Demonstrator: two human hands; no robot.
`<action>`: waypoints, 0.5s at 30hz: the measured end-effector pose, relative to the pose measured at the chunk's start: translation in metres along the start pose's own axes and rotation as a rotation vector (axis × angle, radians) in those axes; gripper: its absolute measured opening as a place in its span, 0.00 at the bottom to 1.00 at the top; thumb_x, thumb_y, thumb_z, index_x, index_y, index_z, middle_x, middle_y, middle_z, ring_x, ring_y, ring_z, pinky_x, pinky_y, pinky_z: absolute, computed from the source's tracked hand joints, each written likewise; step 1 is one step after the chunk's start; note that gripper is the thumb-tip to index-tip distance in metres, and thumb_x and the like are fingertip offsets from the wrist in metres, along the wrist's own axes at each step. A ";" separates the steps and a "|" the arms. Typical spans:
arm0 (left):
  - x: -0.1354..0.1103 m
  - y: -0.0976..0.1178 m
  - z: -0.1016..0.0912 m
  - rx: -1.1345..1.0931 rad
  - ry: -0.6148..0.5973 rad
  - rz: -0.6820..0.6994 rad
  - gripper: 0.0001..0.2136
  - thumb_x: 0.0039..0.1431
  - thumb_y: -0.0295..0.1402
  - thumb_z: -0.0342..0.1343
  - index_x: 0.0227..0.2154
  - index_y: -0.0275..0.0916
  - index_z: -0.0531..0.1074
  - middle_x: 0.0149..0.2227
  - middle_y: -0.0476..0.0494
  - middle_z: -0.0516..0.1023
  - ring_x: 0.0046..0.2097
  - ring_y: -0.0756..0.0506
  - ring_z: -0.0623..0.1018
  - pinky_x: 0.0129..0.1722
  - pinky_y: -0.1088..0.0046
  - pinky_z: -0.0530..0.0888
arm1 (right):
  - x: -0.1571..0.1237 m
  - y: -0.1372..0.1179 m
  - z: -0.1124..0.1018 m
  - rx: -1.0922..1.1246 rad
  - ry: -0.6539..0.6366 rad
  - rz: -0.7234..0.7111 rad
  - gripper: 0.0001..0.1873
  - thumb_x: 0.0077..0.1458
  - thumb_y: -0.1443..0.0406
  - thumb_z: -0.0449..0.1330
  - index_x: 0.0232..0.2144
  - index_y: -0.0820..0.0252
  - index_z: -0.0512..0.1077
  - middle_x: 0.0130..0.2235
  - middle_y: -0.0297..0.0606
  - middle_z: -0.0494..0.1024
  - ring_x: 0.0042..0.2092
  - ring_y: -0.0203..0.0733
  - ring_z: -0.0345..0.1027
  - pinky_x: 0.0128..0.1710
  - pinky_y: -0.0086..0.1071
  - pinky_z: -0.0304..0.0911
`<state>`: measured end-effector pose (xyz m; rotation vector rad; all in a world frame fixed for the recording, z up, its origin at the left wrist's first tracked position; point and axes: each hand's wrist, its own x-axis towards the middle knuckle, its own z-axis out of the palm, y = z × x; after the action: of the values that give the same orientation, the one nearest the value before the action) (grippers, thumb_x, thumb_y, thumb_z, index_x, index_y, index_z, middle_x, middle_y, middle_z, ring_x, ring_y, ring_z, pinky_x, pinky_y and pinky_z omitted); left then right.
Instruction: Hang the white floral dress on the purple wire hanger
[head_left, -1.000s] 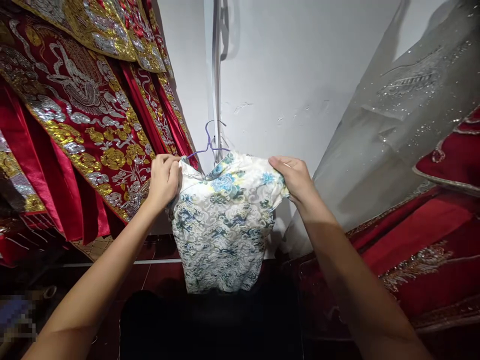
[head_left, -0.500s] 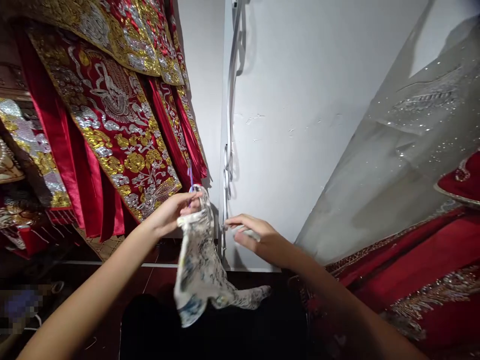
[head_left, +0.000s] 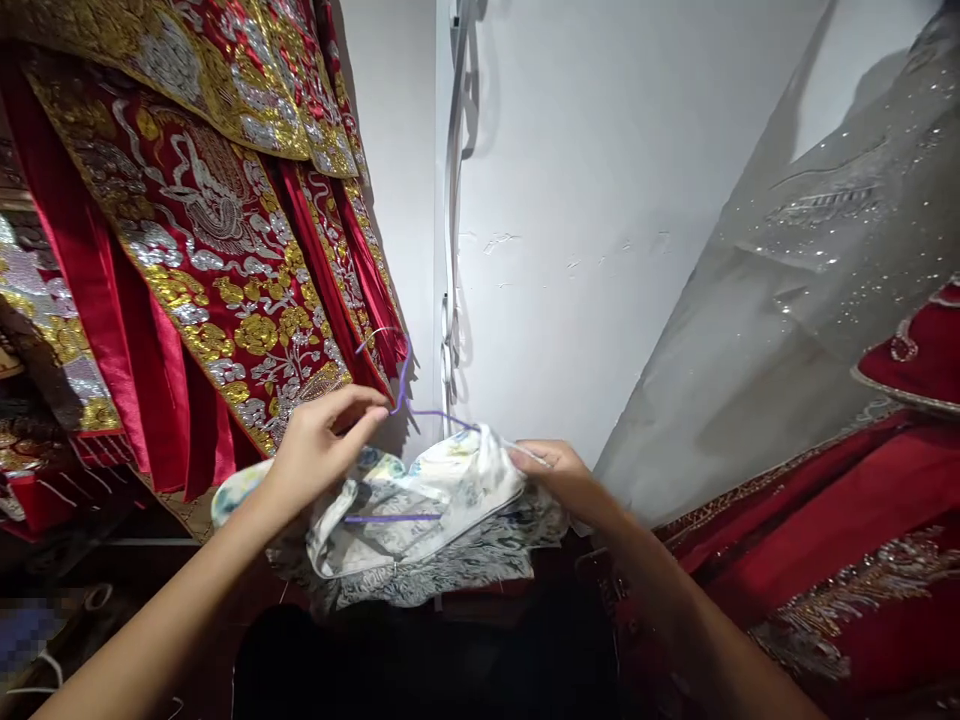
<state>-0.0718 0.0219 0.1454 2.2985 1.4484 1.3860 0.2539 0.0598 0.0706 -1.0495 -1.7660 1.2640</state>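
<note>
A purple wire hanger (head_left: 403, 385) stands hook up in front of me, its right shoulder running into a white garment (head_left: 450, 545) with a blue and yellow floral print. My left hand (head_left: 326, 435) pinches the hanger just below its hook, thumb against fingers. At the garment's right shoulder, my right hand (head_left: 551, 465) grips the cloth; its fingertips are partly hidden behind the fabric. The neckline gapes towards me, and the hanger's purple lower bar shows inside it. Crinkled cloth hangs below, over my dark-clothed lap.
Red robes (head_left: 247, 270) with gold and silver embroidery hang on the left. A white wall panel (head_left: 555, 200) with a strip along its edge stands ahead. To the right are a sparkly pale gown (head_left: 787, 300) and red beaded garments (head_left: 840, 530). A pixelated patch covers the lower left corner.
The garment has gone from hanging narrow below my left hand to spread wide across both hands. My right hand, empty before, has taken hold of it. The hanger now shows more fully.
</note>
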 end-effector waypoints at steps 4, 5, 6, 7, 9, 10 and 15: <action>-0.009 -0.008 0.010 0.079 0.311 0.137 0.07 0.62 0.36 0.54 0.41 0.45 0.73 0.44 0.42 0.77 0.47 0.40 0.76 0.50 0.60 0.73 | -0.004 0.011 -0.041 0.243 0.329 -0.014 0.18 0.52 0.49 0.64 0.33 0.58 0.78 0.30 0.38 0.81 0.33 0.47 0.75 0.31 0.34 0.67; -0.013 -0.011 0.015 0.068 0.344 0.128 0.06 0.62 0.36 0.53 0.40 0.44 0.72 0.42 0.42 0.77 0.46 0.40 0.76 0.48 0.60 0.73 | 0.000 0.010 -0.051 0.284 0.389 -0.019 0.18 0.50 0.50 0.66 0.32 0.57 0.79 0.29 0.38 0.80 0.32 0.48 0.75 0.29 0.34 0.67; -0.016 -0.013 0.022 0.046 0.334 0.100 0.05 0.63 0.36 0.53 0.39 0.44 0.72 0.41 0.43 0.76 0.44 0.41 0.76 0.47 0.61 0.73 | 0.007 0.006 -0.059 0.313 0.431 -0.024 0.17 0.48 0.50 0.67 0.31 0.58 0.79 0.27 0.39 0.80 0.31 0.49 0.75 0.27 0.34 0.66; -0.019 -0.015 0.031 0.019 0.278 0.055 0.06 0.63 0.37 0.52 0.38 0.44 0.71 0.39 0.43 0.76 0.42 0.42 0.76 0.44 0.62 0.73 | 0.015 0.001 -0.065 0.327 0.457 -0.032 0.17 0.45 0.51 0.68 0.30 0.58 0.79 0.25 0.39 0.80 0.30 0.50 0.75 0.25 0.34 0.65; -0.022 -0.021 0.055 -0.023 0.077 -0.078 0.09 0.63 0.41 0.53 0.38 0.43 0.71 0.38 0.44 0.77 0.39 0.42 0.76 0.40 0.65 0.73 | 0.033 -0.014 -0.068 0.319 0.452 -0.058 0.16 0.42 0.52 0.69 0.27 0.59 0.79 0.24 0.39 0.79 0.30 0.51 0.75 0.23 0.33 0.64; -0.022 -0.026 0.068 -0.036 -0.020 -0.151 0.11 0.62 0.44 0.54 0.38 0.43 0.71 0.37 0.44 0.77 0.38 0.42 0.76 0.38 0.66 0.72 | 0.042 -0.022 -0.065 0.307 0.422 -0.071 0.17 0.42 0.52 0.69 0.27 0.59 0.79 0.25 0.40 0.80 0.30 0.51 0.75 0.24 0.34 0.64; -0.024 -0.054 0.121 -0.139 -0.094 -0.359 0.16 0.60 0.50 0.53 0.29 0.41 0.70 0.30 0.44 0.75 0.32 0.42 0.74 0.32 0.69 0.66 | 0.051 -0.034 -0.048 0.280 0.172 -0.022 0.22 0.46 0.47 0.67 0.32 0.59 0.80 0.29 0.41 0.81 0.29 0.49 0.75 0.30 0.37 0.68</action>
<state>-0.0230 0.0769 0.0327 1.8768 1.5826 1.2146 0.2686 0.1181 0.1207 -0.9440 -1.4210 1.3199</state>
